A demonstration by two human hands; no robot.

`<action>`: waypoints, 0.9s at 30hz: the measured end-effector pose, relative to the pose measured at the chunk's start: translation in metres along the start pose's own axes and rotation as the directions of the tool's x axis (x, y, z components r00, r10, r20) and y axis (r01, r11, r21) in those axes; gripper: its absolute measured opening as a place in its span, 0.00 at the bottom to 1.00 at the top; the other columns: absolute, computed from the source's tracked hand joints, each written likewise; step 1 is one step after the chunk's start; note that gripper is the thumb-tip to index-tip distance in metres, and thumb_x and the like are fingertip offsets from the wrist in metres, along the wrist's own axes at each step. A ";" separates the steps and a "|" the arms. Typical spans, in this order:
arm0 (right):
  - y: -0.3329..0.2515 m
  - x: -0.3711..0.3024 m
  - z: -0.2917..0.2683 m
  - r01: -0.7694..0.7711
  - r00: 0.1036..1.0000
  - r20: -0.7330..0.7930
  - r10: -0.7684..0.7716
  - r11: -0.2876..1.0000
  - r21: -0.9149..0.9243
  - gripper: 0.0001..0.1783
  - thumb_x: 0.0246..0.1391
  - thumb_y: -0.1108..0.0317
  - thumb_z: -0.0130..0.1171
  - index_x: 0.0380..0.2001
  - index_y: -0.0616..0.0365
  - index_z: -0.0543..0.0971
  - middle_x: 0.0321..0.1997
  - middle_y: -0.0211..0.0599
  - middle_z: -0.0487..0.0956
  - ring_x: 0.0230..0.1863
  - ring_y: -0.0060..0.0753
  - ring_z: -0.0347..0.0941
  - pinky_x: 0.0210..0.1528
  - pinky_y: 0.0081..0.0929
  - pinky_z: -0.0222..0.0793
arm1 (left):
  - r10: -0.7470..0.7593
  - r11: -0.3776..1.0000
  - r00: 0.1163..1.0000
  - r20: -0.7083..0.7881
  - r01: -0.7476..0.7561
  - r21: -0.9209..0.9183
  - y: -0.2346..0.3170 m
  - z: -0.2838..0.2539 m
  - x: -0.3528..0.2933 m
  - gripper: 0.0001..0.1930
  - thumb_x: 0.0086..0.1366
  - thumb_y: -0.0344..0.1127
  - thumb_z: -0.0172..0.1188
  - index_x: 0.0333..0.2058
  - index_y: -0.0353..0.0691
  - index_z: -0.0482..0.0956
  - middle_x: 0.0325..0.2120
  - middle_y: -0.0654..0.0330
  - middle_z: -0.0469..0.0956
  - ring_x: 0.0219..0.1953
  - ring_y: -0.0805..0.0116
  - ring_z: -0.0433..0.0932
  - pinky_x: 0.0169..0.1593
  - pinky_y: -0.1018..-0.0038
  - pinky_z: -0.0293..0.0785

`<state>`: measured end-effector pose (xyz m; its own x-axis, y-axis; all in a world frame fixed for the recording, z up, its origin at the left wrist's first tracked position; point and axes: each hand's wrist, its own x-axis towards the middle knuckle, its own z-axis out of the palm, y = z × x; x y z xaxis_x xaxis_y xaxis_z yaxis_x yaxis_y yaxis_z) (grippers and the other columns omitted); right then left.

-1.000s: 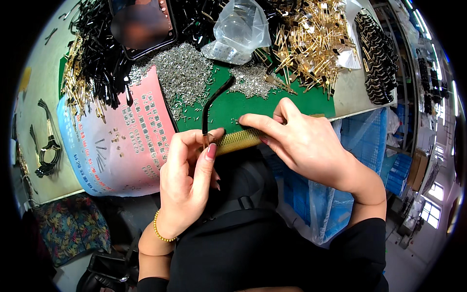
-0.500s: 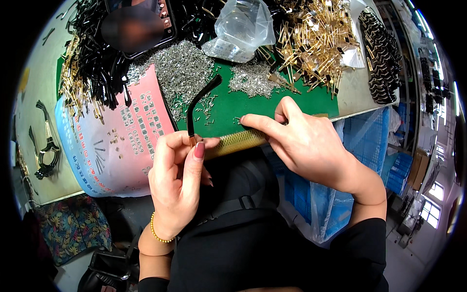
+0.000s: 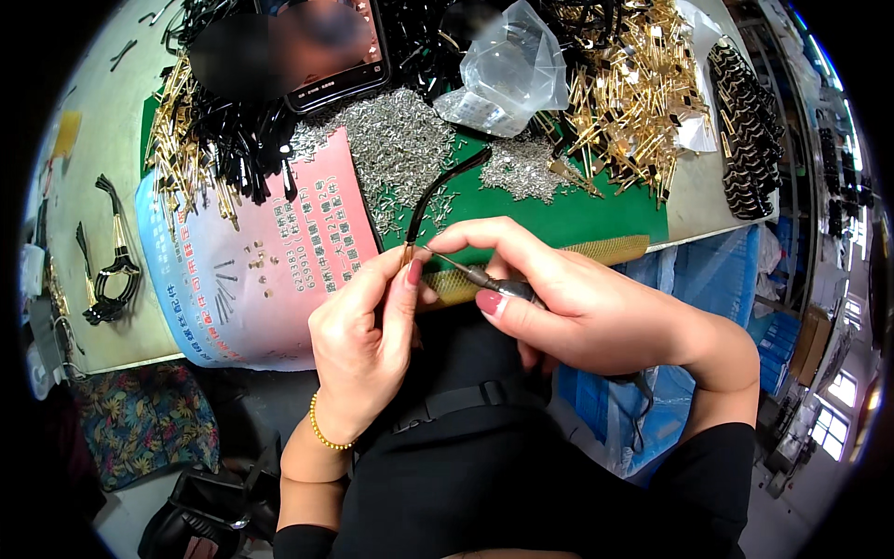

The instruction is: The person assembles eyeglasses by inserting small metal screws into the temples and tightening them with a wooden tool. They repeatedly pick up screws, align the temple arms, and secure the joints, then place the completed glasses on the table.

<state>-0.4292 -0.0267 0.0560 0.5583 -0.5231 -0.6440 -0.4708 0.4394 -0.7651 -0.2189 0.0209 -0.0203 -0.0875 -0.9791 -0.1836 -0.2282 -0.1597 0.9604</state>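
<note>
Pinched between thumb and fingers of my left hand [image 3: 363, 326] is a black eyeglass temple [image 3: 430, 196], its curved tip pointing up and away and its gold end at my fingertips. My right hand [image 3: 605, 312] is wrapped round a dark screwdriver [image 3: 507, 286]. Its thin shaft points left toward the temple's gold end, with my right index finger stretched beside the tip. Whether a screw sits there is too small to tell. Beyond both hands, a heap of small silver screws [image 3: 400, 149] and a smaller screw pile [image 3: 521, 170] lie on the green mat [image 3: 596, 210].
Black and gold temples [image 3: 223, 140] pile up at the far left, gold ones [image 3: 633, 102] at the far right. A phone [image 3: 335, 56] and a clear plastic bag [image 3: 512, 70] stand among them. A printed pink-and-blue sheet [image 3: 270, 317] covers the left side. Gold mesh [image 3: 605, 249] edges the mat.
My right hand has come down from the mat's near edge toward my left hand. The screwdriver now shows, pointed at the temple. The view has shifted slightly.
</note>
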 end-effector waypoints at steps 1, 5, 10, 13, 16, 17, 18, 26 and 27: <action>-0.004 0.001 0.002 -0.032 0.999 0.007 0.032 0.997 0.077 0.24 0.72 0.62 0.44 0.67 0.51 0.60 0.30 0.34 0.76 0.25 0.25 0.75 0.30 0.28 0.74 | 0.017 1.000 1.000 -0.005 -0.017 0.012 0.000 0.000 0.000 0.08 0.72 0.27 0.60 0.47 0.32 0.82 0.24 0.59 0.84 0.18 0.77 0.77 0.23 0.78 0.72; 0.000 0.003 0.004 -0.018 1.000 -0.022 0.021 0.994 0.104 0.24 0.72 0.61 0.45 0.67 0.50 0.60 0.31 0.33 0.75 0.23 0.23 0.75 0.25 0.24 0.72 | 0.163 0.982 0.986 -0.022 -0.160 0.105 -0.007 0.005 0.001 0.09 0.69 0.24 0.61 0.47 0.31 0.82 0.26 0.54 0.84 0.22 0.66 0.81 0.27 0.73 0.75; -0.004 -0.001 -0.003 -0.110 0.994 0.044 0.102 0.955 0.276 0.24 0.72 0.62 0.46 0.66 0.54 0.58 0.36 0.34 0.75 0.21 0.22 0.73 0.21 0.21 0.68 | 0.613 0.653 0.790 0.003 -0.509 0.561 -0.019 0.010 0.006 0.14 0.62 0.22 0.66 0.47 0.29 0.82 0.23 0.56 0.79 0.22 0.62 0.78 0.25 0.72 0.72; -0.002 -0.004 -0.005 -0.182 0.983 0.115 0.142 0.824 0.537 0.23 0.71 0.64 0.49 0.63 0.59 0.58 0.39 0.35 0.75 0.19 0.21 0.71 0.18 0.19 0.66 | 0.653 0.588 0.755 0.050 -0.548 0.594 -0.022 0.008 0.005 0.16 0.61 0.21 0.67 0.48 0.27 0.81 0.21 0.59 0.77 0.21 0.65 0.76 0.25 0.72 0.71; 0.001 -0.004 -0.003 -0.136 0.990 0.081 0.117 0.941 0.310 0.22 0.70 0.65 0.51 0.61 0.61 0.59 0.41 0.36 0.74 0.23 0.24 0.73 0.22 0.24 0.69 | 0.690 0.582 0.722 0.060 -0.602 0.547 -0.024 0.006 0.009 0.17 0.60 0.21 0.67 0.48 0.27 0.81 0.20 0.60 0.75 0.20 0.67 0.75 0.24 0.72 0.71; 0.005 -0.003 0.006 0.083 0.995 -0.050 -0.085 0.996 -0.043 0.24 0.69 0.65 0.54 0.61 0.61 0.60 0.40 0.42 0.76 0.28 0.37 0.76 0.29 0.33 0.72 | 0.683 0.582 0.727 0.065 -0.596 0.554 -0.023 0.005 0.009 0.17 0.60 0.21 0.67 0.49 0.27 0.81 0.21 0.60 0.75 0.20 0.67 0.75 0.24 0.73 0.71; 0.010 -0.003 0.015 0.181 0.943 -0.179 -0.280 0.883 -0.432 0.25 0.67 0.65 0.56 0.61 0.61 0.60 0.39 0.49 0.77 0.33 0.51 0.79 0.37 0.43 0.75 | 0.662 0.579 0.746 0.074 -0.572 0.582 -0.017 0.000 0.006 0.18 0.60 0.22 0.68 0.49 0.28 0.82 0.22 0.59 0.77 0.21 0.67 0.76 0.25 0.72 0.71; -0.040 0.094 0.029 0.190 0.673 -0.070 -0.736 0.263 -0.946 0.12 0.53 0.69 0.62 0.38 0.63 0.73 0.32 0.48 0.77 0.26 0.49 0.80 0.26 0.39 0.77 | 0.305 0.949 0.762 -0.571 -0.294 0.114 -0.012 -0.079 0.039 0.09 0.77 0.27 0.45 0.49 0.30 0.72 0.38 0.55 0.83 0.36 0.72 0.81 0.41 0.73 0.79; -0.053 0.113 0.038 0.103 0.664 -0.088 -0.743 0.207 -0.973 0.11 0.51 0.71 0.61 0.37 0.62 0.72 0.32 0.47 0.76 0.26 0.48 0.80 0.26 0.38 0.77 | 0.309 0.948 0.758 -0.574 -0.296 0.119 -0.012 -0.093 0.043 0.08 0.78 0.28 0.45 0.47 0.32 0.71 0.42 0.52 0.82 0.39 0.70 0.81 0.47 0.73 0.77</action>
<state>-0.3154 -0.0813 0.0243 0.6603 -0.7377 0.1409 -0.7045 -0.6734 -0.2239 -0.1295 -0.0306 -0.0204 0.4196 -0.8641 0.2780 -0.3059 0.1537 0.9396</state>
